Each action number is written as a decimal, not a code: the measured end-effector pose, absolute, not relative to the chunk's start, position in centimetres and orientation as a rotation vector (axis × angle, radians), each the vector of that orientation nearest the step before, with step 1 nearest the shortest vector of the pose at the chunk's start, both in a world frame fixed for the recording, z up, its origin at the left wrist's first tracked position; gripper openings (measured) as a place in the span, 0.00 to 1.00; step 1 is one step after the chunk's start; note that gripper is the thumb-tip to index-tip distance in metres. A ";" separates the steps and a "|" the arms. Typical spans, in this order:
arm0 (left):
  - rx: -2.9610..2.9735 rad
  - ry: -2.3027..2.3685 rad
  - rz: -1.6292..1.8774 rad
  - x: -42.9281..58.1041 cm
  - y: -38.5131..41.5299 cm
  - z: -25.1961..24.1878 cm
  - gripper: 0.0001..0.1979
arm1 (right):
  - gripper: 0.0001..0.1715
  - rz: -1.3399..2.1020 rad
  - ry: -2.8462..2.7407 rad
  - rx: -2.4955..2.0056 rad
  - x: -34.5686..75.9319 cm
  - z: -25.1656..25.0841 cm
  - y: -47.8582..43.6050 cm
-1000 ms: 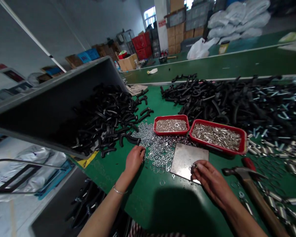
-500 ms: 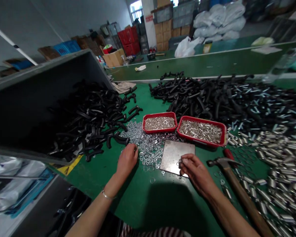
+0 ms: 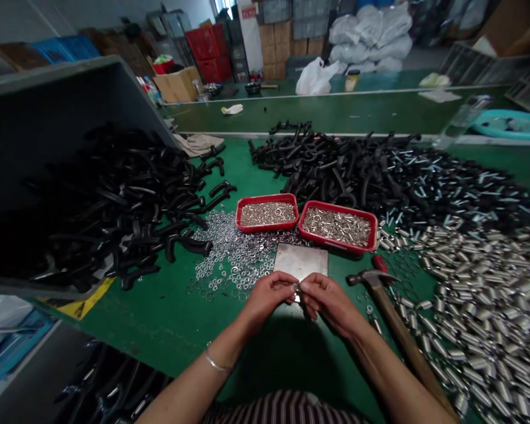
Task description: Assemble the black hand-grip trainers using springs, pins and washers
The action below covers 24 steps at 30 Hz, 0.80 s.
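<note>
My left hand (image 3: 271,294) and my right hand (image 3: 327,299) meet at the near edge of a flat metal plate (image 3: 301,259). Between their fingertips is a small shiny metal part (image 3: 297,292), mostly covered by the fingers, so its kind is unclear. Both hands are closed in a pinch around it. Loose nuts and washers (image 3: 234,250) are spread on the green table left of the plate. Behind the plate stand a red tray (image 3: 267,227) of small metal pieces and a second red tray (image 3: 338,244) of small pins.
A hammer (image 3: 393,315) lies right of my right hand, beside a heap of metal cylinders (image 3: 490,300). Black handles fill a tipped grey bin (image 3: 128,88) at left. More black handles (image 3: 335,165) are piled behind the trays, with bolt-like pieces (image 3: 450,182) showing at right.
My left hand has moved right from beside the loose nuts to meet my right hand. My right hand has shifted slightly left. The camera view has turned a little.
</note>
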<state>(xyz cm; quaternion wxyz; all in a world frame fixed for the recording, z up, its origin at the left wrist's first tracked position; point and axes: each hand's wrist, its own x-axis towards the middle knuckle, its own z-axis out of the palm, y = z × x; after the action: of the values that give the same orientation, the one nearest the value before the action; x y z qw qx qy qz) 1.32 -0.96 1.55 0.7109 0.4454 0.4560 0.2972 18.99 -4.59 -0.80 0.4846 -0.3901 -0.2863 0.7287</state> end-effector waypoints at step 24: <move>2.413 1.881 0.271 -17.4 9.4 1.3 0.19 | 0.18 1.281 -1.032 -1.261 21.4 4.4 -3.1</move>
<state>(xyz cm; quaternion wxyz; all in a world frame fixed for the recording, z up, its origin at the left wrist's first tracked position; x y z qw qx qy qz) -17.37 9.41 1.34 0.0350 0.7851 0.6121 0.0882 21.42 -3.11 4.42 0.5095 -0.5235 -0.4286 0.5318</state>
